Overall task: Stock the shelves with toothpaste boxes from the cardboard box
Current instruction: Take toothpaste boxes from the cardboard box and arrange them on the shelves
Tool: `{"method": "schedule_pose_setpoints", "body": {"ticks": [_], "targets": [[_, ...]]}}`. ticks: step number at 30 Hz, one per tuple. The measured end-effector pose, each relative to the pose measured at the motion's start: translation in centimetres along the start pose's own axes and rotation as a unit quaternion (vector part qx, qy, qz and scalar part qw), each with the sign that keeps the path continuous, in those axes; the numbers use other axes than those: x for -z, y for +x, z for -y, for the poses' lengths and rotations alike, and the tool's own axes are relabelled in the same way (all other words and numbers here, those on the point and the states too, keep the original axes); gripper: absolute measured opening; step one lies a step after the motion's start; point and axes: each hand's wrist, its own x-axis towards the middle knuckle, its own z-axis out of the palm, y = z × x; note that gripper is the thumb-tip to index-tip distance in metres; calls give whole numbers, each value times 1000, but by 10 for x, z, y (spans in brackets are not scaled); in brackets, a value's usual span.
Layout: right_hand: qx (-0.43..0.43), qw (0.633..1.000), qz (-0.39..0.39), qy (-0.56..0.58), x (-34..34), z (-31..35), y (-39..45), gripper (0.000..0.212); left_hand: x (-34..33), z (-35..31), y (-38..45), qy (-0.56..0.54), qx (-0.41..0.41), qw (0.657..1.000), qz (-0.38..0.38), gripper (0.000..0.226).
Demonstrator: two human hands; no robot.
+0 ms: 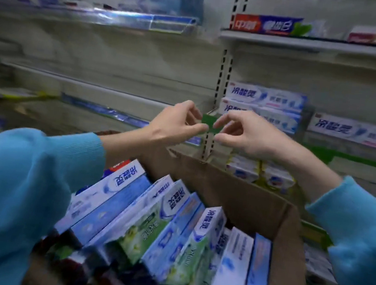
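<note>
both hands on a small green tag, toothpaste waiting in the box

the shelves [316,45] fill the far side, two bays split by a slotted upright. the far left bay is mostly bare at mid height, with only blurred blue packs on its top level. the right bay carries two stacked white-and-blue boxes with a third further right, a red-and-blue one above, and two small packs lower down.

near and low, the cardboard box [246,199] stands open, holding about nine toothpaste boxes [206,229] leaning on edge; blur makes the count rough.

above it, the left hand [177,126] and right hand [238,135] meet in front of the upright. the fingers of each are curled and pinch one small green tag [208,121] from either side.

by my reading this is a side step, fitting or adjusting a label, not stocking itself. the next move likely calls for releasing the tag, reaching down into the carton, and lifting a toothpaste box toward the bare left shelf.
</note>
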Motion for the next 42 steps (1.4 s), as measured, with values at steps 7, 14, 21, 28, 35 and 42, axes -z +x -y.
{"method": "schedule_pose_setpoints", "body": {"ticks": [7,14,21,28,35,42], "targets": [[26,967,227,-109,-69,22,16,27,-8,45,-37,145,25,951,272,23],[2,943,321,-91,-90,10,16,38,-29,61,-41,179,15,923,340,77],[-11,946,323,-34,-96,9,12,29,-28,56,-42,162,35,909,383,71],[-18,948,316,-21,-98,8,7,29,-22,56,-47,129,68,924,353,56],[-9,955,296,-10,-101,10,6,28,-11,50,-57,148,84,938,303,50],[-4,956,295,4,-100,13,5,29,0,47,-61,96,107,960,242,45]]}}
